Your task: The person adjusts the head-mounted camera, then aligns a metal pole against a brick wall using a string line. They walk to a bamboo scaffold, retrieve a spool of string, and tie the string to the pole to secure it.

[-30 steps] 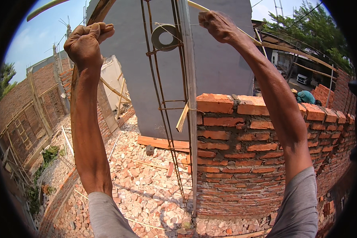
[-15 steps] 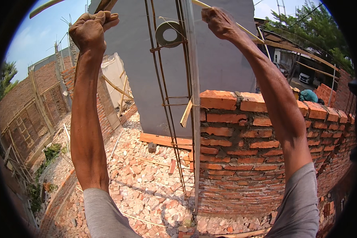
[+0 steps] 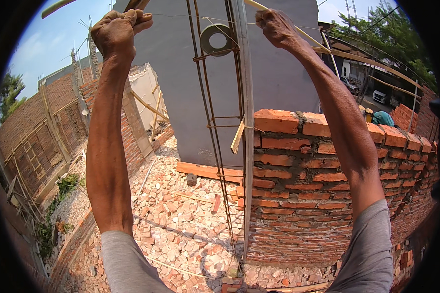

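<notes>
Both my arms are raised. My left hand [image 3: 120,34] is closed near a dark wooden bar at the top, and a thin string [image 3: 178,15] runs from its fingers toward the rebar. My right hand [image 3: 276,28] is also closed, up by a pale bamboo pole, with the string reaching it. Between the hands stands a rebar column cage [image 3: 204,73] beside a straight upright metal strip [image 3: 246,93]. A roll of tape [image 3: 206,42] rests in the cage on a cross tie. Lower down, a short wooden stick [image 3: 238,136] is tied to the upright.
An orange brick wall [image 3: 298,188] stands right of the cage, with a grey rendered wall [image 3: 181,107] behind. Broken brick rubble [image 3: 176,219] covers the ground. At the far right, part of a person in teal [image 3: 383,118] shows behind the wall.
The scene has shifted slightly to the right in view. Both hands stay raised and closed, a little farther right in the picture; the string remains between them.
</notes>
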A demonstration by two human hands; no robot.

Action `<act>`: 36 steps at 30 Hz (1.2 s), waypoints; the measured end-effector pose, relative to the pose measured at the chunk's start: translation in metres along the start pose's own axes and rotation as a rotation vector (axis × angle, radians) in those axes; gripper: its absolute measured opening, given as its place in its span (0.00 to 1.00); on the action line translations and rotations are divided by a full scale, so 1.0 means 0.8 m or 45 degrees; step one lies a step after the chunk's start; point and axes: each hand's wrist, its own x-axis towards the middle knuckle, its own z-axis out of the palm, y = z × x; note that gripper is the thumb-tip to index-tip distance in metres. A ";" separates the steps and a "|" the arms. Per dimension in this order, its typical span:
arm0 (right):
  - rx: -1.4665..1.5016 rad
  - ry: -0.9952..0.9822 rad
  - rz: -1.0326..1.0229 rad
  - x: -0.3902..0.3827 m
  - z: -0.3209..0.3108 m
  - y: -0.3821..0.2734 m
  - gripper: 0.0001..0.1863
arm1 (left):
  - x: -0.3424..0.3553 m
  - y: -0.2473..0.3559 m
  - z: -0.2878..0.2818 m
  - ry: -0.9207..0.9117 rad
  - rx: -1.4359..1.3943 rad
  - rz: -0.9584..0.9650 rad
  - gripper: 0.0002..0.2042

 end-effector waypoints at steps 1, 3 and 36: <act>0.034 -0.018 0.004 -0.001 -0.002 -0.003 0.09 | 0.000 0.000 -0.002 0.018 -0.039 -0.022 0.06; 0.046 -0.043 0.004 -0.002 -0.008 -0.009 0.09 | -0.002 -0.001 -0.005 0.053 -0.057 -0.062 0.06; 0.727 0.129 -0.028 0.001 -0.027 0.005 0.25 | -0.028 0.060 0.037 -0.115 0.091 0.349 0.06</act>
